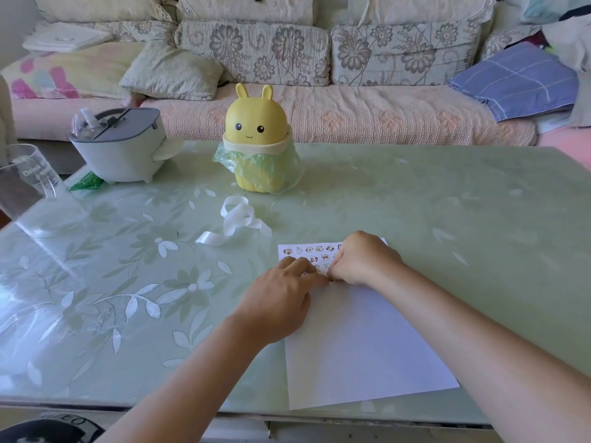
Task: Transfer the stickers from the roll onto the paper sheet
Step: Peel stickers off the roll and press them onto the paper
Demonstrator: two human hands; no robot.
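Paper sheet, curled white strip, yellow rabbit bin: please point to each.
Paper sheet [361, 346]: head view, bare middle part.
Curled white strip [236, 222]: head view, its upper loop.
Yellow rabbit bin [253, 124]: head view, its face.

Tabletop [447, 193]: you are working on a glossy, glass-smooth surface.
Paper sheet [361, 346]: matt white paper is lying flat.
White strip [238, 219]: slick and shining.
Rabbit bin [256, 116]: smooth yellow plastic, with a thin crinkled film bag [256, 164] lining it.
Sofa [351, 107]: textured cloth.

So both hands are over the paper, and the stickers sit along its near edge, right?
No: the head view shows the stickers along the far edge of the paper; its near part is blank. Left hand and right hand are over it.
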